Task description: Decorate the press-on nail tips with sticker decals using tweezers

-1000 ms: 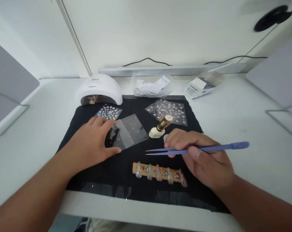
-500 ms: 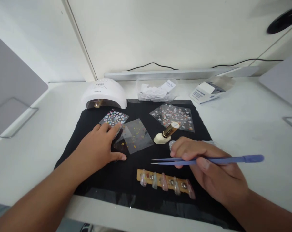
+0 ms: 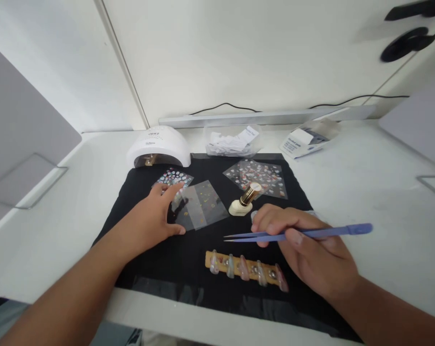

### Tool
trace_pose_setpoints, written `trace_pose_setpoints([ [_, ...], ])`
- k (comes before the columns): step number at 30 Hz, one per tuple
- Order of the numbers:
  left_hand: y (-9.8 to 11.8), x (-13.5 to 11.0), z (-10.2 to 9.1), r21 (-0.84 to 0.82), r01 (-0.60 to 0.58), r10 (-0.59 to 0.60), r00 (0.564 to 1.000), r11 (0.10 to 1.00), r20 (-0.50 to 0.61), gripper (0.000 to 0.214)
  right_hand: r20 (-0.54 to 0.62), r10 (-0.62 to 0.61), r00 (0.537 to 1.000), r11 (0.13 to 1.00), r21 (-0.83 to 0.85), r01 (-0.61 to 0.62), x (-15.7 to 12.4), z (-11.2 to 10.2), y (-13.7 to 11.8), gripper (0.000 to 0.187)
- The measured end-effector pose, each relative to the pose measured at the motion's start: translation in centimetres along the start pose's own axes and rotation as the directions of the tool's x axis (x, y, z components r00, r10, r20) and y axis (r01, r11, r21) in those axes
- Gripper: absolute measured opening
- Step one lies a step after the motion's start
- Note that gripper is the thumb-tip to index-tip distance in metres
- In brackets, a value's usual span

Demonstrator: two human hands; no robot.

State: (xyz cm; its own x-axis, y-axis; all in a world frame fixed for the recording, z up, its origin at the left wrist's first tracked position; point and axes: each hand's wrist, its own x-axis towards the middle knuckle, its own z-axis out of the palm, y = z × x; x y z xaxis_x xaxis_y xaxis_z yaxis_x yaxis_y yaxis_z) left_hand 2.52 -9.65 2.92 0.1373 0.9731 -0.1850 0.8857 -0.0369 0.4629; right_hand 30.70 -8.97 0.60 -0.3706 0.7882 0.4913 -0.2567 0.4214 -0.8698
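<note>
My right hand (image 3: 311, 250) pinches blue tweezers (image 3: 296, 234) whose tips point left, just above a wooden strip (image 3: 219, 260) carrying several false nails. My left hand (image 3: 148, 218) lies on the black mat (image 3: 203, 240) with fingers apart, its fingertips and thumb resting on a clear sticker sheet (image 3: 202, 205). Under its index finger lies a second sheet with coloured stickers (image 3: 172, 178). A cream bottle with a gold cap (image 3: 243, 203) lies tipped on the mat between the two hands.
A white nail lamp (image 3: 158, 146) stands at the mat's back left. A third sticker sheet (image 3: 258, 177), a clear bag of paper slips (image 3: 231, 139) and a small box (image 3: 307, 137) lie behind. Grey dividers (image 3: 18, 139) flank the white desk.
The view has shifted a little. My left hand has slid slightly forward over the sticker sheets. My right hand keeps the tweezers in about the same place.
</note>
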Motion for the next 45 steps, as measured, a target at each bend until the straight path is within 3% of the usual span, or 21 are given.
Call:
trace_pose_setpoints([
  [3, -0.1, 0.0, 0.0, 0.037, -0.045, 0.046, 0.999, 0.998, -0.022, 0.086, 0.0, 0.011, 1.0, 1.0, 0.002, -0.011, 0.0, 0.2, 0.0, 0.018],
  [9, -0.7, 0.3, 0.0, 0.328, -0.141, 0.167, 0.985, 0.934, -0.052, 0.082, -0.008, 0.03, 1.0, 0.999, 0.013, -0.029, -0.1, 0.3, 0.1, 0.018],
  [20, -0.5, 0.5, 0.0, 0.339, -0.201, 0.226, 0.973, 0.919, -0.037, 0.067, 0.012, 0.03, 0.999, 0.998, 0.047, -0.03, -0.1, 0.5, 0.4, 0.02],
  [30, -0.1, 0.1, 0.0, 0.25, -0.256, 0.266, 0.964, 0.934, -0.007, 0.043, 0.072, 0.026, 0.997, 0.998, 0.056, -0.03, -0.1, 1.0, 0.2, 0.018],
  [33, -0.2, 0.1, 0.1, 0.133, -0.267, 0.272, 0.962, 0.955, -0.028, 0.039, 0.08, 0.021, 0.997, 0.998, 0.059, -0.026, -0.1, 1.2, 0.1, 0.018],
  [36, -0.4, 0.1, 0.4, -0.119, -0.289, 0.28, 0.956, 0.95, -0.087, 0.036, 0.086, 0.007, 0.996, 0.998, 0.067, -0.013, -0.1, 1.3, 0.0, 0.017],
  [41, -0.7, -0.1, 0.9, -0.425, -0.335, 0.291, 0.942, 0.841, -0.166, 0.046, 0.086, -0.028, 0.996, 0.997, 0.073, 0.021, -0.3, 1.3, -0.4, 0.02],
  [45, -0.3, -0.6, 1.2, -0.488, -0.435, 0.363, 0.9, 0.757, -0.24, 0.056, 0.076, -0.086, 0.993, 0.994, 0.074, 0.08, -0.2, 1.2, -1.1, 0.02],
])
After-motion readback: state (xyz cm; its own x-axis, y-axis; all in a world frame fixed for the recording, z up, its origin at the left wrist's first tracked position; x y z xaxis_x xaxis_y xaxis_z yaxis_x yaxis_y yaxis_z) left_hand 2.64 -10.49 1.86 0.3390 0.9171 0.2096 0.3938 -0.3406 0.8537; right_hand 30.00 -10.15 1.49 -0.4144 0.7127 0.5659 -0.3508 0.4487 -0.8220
